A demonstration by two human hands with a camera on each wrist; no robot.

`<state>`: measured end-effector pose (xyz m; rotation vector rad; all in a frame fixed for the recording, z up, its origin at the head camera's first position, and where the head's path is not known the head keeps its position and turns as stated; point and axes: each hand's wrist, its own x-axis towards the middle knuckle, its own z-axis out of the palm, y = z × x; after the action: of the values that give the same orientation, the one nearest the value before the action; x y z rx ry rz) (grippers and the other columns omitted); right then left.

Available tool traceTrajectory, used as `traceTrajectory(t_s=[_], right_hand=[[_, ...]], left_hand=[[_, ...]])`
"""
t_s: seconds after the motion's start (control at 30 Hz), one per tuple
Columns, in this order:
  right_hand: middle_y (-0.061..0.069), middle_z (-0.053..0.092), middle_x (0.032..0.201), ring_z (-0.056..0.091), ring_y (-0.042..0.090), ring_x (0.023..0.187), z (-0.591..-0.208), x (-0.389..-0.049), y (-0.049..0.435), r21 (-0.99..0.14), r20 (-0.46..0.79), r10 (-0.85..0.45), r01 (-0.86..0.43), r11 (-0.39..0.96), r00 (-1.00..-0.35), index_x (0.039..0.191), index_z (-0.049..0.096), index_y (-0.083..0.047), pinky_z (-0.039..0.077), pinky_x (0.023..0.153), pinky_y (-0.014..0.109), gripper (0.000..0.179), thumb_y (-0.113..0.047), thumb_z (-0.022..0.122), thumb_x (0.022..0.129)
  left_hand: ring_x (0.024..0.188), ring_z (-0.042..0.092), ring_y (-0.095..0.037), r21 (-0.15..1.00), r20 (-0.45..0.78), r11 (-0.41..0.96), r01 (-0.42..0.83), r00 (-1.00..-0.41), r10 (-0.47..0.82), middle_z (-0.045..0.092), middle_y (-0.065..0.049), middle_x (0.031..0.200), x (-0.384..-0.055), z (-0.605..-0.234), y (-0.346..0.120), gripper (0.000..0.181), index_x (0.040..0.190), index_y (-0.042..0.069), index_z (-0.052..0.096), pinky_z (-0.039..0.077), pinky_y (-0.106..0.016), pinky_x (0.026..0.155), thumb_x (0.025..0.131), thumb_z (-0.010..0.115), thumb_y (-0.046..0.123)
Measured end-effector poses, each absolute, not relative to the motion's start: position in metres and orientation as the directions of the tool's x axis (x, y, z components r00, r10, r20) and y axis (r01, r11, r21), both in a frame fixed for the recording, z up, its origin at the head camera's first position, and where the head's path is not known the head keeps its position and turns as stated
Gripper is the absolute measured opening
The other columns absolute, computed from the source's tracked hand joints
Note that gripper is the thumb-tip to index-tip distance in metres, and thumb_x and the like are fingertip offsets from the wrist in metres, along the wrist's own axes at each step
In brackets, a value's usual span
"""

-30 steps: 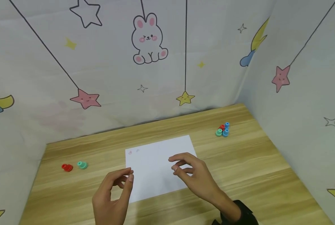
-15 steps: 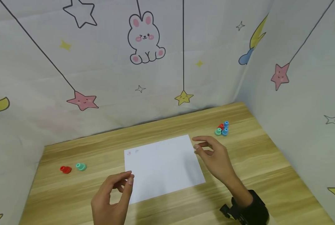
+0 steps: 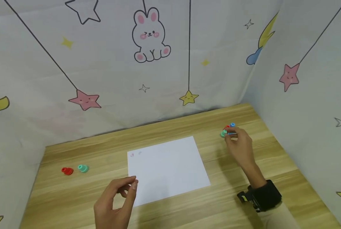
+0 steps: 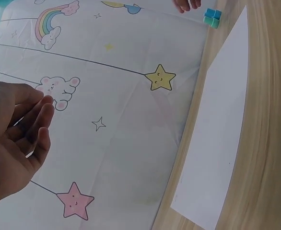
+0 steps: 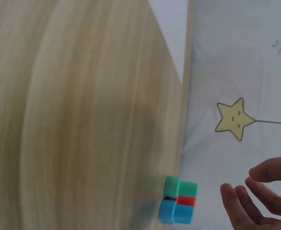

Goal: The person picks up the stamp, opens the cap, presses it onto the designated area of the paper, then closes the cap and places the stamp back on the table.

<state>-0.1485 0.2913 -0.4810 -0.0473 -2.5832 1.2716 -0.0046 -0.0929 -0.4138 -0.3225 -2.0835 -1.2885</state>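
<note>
My right hand (image 3: 240,144) hovers over a cluster of small knobbed plastic pieces that look like toy stamps, at the back right. In the right wrist view its fingers are loosely bent and apart, holding nothing. The cluster has a green stamp (image 5: 179,186), a red stamp (image 5: 186,201) and blue stamps (image 5: 176,212); the hand partly hides it in the head view. My left hand (image 3: 116,202) hangs near the front left corner of a white sheet of paper (image 3: 167,171), fingers loosely curled with nothing in them. Two tiny faint marks show at the sheet's far left corner.
Left of the paper, another red stamp (image 3: 67,171) and another green stamp (image 3: 83,168) lie on their sides on the wooden table (image 3: 101,146). A printed cloth wall (image 3: 116,82) borders the back and both sides.
My right hand has moved from over the paper, right and away from me, to the stamp cluster. My left hand has stayed nearly in place. The stamps have not visibly moved.
</note>
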Motion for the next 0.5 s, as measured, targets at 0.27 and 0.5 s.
traceTrajectory(t_s=[0.27,0.5], right_hand=[[0.035,0.06,0.132,0.064,0.05,0.113,-0.494,-0.165,0.307,-0.692,0.173,0.231,0.049,0.721,-0.957,0.131,0.066,0.01,0.057,0.09,0.062,0.034,-0.007,0.065,0.101],[0.038,0.057,0.132,0.062,0.052,0.114,-0.503,-0.173,0.315,-0.646,0.109,0.225,0.103,0.756,-0.968,0.133,0.062,0.011,0.054,0.091,0.063,0.039,-0.009,0.066,0.101]], left_hand=[[0.078,0.061,-0.002,0.689,0.648,0.519,0.506,-0.751,-0.128,0.076,-0.011,0.087,0.0,-0.413,-0.099,0.04,0.103,0.0,0.078,0.047,-0.018,0.065,0.072,0.076,-0.026],[0.077,0.061,-0.002,0.684,0.65,0.523,0.508,-0.751,-0.12,0.075,-0.009,0.086,0.001,-0.412,-0.104,0.04,0.103,0.001,0.078,0.047,-0.018,0.065,0.073,0.077,-0.025]])
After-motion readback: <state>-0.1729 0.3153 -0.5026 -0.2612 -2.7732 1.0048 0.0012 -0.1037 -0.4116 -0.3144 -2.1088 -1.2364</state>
